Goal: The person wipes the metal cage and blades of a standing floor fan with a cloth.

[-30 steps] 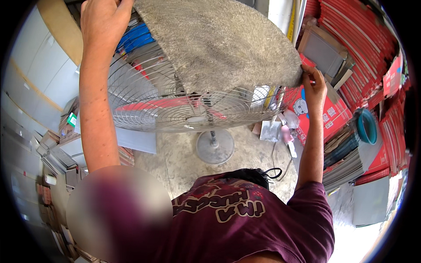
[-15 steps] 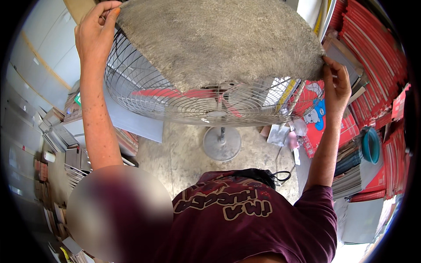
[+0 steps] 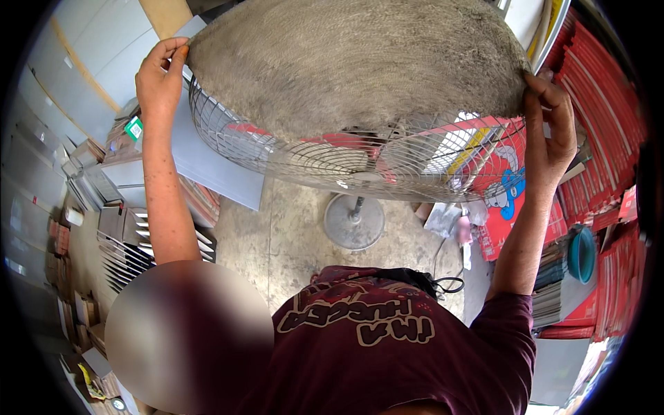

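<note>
A pedestal fan stands before me, its round wire guard [image 3: 415, 181] in front of red blades [image 3: 335, 140] and its round grey base [image 3: 349, 235] on the floor. Over the guard's upper part spreads a dust-caked mesh fan cover [image 3: 366, 66], matted and grey-brown, its top edge cut off by the picture. My left hand [image 3: 160, 79] pinches the cover's left edge between thumb and fingers. At the right edge, my right hand [image 3: 552, 128] grips the cover the same way. Below the cover's lower edge, the bare wires show.
Stacks of red flat packs [image 3: 598, 104] fill the right side, with a teal basin [image 3: 582, 254] beside them. A grey panel [image 3: 221, 169] leans behind the fan at left. Plastic bags [image 3: 446, 220] and a black cord [image 3: 449, 285] lie right of the base. Boxes [image 3: 114, 228] line the left.
Both hands and the cover sit slightly farther right in the picture, and the left hand is lower. The fan guard has shifted right too. Both hands keep hold of the cover.
</note>
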Demonstrator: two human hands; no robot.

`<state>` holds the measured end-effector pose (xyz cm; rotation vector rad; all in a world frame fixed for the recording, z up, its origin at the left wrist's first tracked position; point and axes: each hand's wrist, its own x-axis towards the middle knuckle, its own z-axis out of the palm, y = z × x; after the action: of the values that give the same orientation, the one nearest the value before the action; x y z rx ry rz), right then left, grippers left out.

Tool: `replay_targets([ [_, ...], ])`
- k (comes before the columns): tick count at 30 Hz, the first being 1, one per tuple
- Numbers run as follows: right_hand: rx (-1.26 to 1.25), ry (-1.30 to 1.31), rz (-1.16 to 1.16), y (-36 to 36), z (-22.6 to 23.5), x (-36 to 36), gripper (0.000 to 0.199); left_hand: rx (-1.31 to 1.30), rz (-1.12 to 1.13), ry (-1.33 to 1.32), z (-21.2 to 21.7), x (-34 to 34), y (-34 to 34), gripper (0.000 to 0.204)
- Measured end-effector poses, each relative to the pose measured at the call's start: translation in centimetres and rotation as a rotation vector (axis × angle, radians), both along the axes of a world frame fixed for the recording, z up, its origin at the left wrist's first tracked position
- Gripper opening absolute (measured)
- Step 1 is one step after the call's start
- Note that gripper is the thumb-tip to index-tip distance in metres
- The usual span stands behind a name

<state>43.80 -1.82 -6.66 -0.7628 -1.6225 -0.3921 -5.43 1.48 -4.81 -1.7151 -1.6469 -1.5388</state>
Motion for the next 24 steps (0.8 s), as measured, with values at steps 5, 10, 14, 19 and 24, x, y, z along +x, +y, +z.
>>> replay_targets([
  [5, 0.018, -0.066, 0.037, 0.1, 1.5, -2.0, 0.021, -0.007, -0.004, -0.044, -2.4, -2.6, -0.2, 0.018],
  [10, 0.067, -0.131, 0.068, 0.4, 2.6, -3.9, 0.021, 0.0, -0.033, -0.098, -4.8, -4.8, 0.0, 0.016],
  [14, 0.092, -0.175, 0.099, 0.6, 3.1, -5.3, 0.021, -0.023, -0.02, -0.112, -6.1, -5.6, -0.7, 0.015],
  [19, 0.11, -0.2, 0.098, 1.0, 3.7, -6.9, 0.022, -0.032, -0.043, -0.155, -7.9, -6.6, -0.9, 0.015],
  [24, 0.114, -0.232, 0.074, 0.6, 4.4, -7.9, 0.023, -0.062, -0.081, -0.226, -9.3, -6.9, -1.0, 0.016],
])
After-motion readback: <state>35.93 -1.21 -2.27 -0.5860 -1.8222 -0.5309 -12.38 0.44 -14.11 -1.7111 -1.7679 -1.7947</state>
